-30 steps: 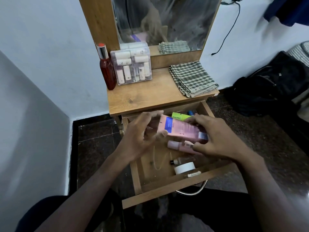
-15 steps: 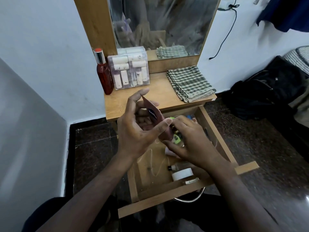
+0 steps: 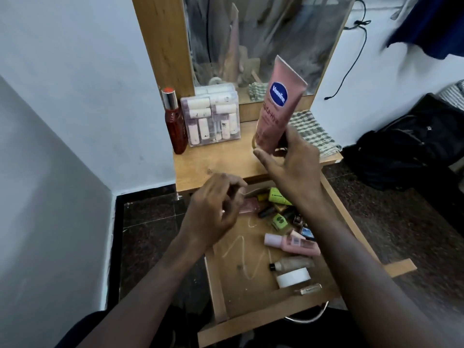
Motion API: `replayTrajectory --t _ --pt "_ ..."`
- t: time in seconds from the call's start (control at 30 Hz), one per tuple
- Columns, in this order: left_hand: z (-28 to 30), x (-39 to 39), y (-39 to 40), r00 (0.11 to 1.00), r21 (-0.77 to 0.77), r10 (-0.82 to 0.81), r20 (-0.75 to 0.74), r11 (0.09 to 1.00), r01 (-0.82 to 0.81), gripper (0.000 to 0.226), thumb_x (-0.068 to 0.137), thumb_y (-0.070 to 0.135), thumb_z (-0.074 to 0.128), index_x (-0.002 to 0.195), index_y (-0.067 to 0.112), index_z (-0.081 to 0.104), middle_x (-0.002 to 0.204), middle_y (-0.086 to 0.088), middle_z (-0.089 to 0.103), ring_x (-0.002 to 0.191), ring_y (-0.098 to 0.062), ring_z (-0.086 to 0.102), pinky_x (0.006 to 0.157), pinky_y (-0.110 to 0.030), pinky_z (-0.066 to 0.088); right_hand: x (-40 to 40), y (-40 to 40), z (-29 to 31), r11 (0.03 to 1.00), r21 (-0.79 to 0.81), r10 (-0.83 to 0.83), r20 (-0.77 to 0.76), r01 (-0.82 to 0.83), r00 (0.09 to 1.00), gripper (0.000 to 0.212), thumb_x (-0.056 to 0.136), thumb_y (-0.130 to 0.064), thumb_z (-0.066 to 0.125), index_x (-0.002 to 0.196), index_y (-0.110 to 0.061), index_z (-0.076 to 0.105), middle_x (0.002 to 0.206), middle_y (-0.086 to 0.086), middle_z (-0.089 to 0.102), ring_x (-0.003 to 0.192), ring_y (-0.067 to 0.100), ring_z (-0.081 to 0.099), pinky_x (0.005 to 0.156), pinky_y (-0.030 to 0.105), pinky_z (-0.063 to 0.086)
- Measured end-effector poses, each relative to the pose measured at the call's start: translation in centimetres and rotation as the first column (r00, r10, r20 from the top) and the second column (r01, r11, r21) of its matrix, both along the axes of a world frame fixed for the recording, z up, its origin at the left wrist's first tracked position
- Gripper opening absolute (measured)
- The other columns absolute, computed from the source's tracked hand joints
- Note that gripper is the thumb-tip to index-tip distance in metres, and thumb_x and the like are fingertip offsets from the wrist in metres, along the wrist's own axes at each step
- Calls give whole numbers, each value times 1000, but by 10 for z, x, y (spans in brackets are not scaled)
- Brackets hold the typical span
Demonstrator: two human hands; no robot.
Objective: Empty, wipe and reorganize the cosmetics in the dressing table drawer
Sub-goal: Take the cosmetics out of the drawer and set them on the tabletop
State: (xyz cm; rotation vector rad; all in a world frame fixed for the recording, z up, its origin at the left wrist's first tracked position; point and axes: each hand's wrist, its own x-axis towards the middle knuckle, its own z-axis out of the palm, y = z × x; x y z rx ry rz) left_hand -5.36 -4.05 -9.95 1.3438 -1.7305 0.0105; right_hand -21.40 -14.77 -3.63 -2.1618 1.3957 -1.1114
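My right hand (image 3: 291, 164) grips a pink Vaseline tube (image 3: 277, 104) by its lower end and holds it upright over the dressing table top (image 3: 221, 162). My left hand (image 3: 213, 212) hovers over the back left of the open wooden drawer (image 3: 251, 292), fingers curled and holding nothing. In the drawer lie a pink bottle (image 3: 291, 243), a green tube (image 3: 278, 195), a green jar (image 3: 279, 221), a clear bottle (image 3: 293, 263), a white round tin (image 3: 292, 277) and several small items. Pale smears mark the drawer floor.
On the table top stand a red bottle (image 3: 175, 124) and a clear case of small white bottles (image 3: 212, 119). A folded checked cloth (image 3: 312, 133) lies at the right. A mirror (image 3: 263, 38) rises behind. A black bag (image 3: 401, 146) sits on the dark floor to the right.
My right hand took the pink tube from my left hand and raised it up over the table top. My left hand dropped toward the drawer's back left.
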Motion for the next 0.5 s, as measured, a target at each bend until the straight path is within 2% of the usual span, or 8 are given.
replayTrajectory --t 0.13,0.23,0.33,0.4,0.5 --pt "-12 1 0 974 172 -190 127 971 167 17 107 27 58 118 17 66 112 3 64 94 -6 62 72 -27 55 28 -41 -14 998 1 -67 -65 67 996 51 83 -36 87 122 -15 61 114 1 74 98 14 69 90 31 60" --pt "-16 2 -2 952 261 -250 176 945 199 21 106 32 56 120 20 67 114 5 66 92 -7 63 72 -32 57 41 -60 -19 994 -22 -108 -71 107 992 50 83 -37 87 119 -14 62 112 5 74 99 19 70 91 38 60" --pt "-19 4 -5 951 299 -267 156 930 212 19 105 31 58 119 21 67 112 6 66 90 -7 62 71 -34 56 49 -69 -19 992 -14 -125 -64 125 990 48 83 -34 88 118 -13 63 112 5 75 101 18 70 93 29 59" --pt "-19 5 -6 955 315 -261 140 926 207 17 104 28 61 118 20 68 111 6 68 92 -7 63 73 -33 56 52 -71 -20 992 -9 -128 -83 128 988 47 84 -33 87 120 -12 64 114 4 74 103 15 69 89 15 49" --pt "-19 6 -7 969 331 -216 117 929 167 19 102 24 67 120 20 71 114 7 71 97 -4 65 77 -30 57 52 -69 -17 993 -7 -121 -121 121 985 54 84 -31 87 127 -10 63 120 5 73 109 15 66 87 9 38"
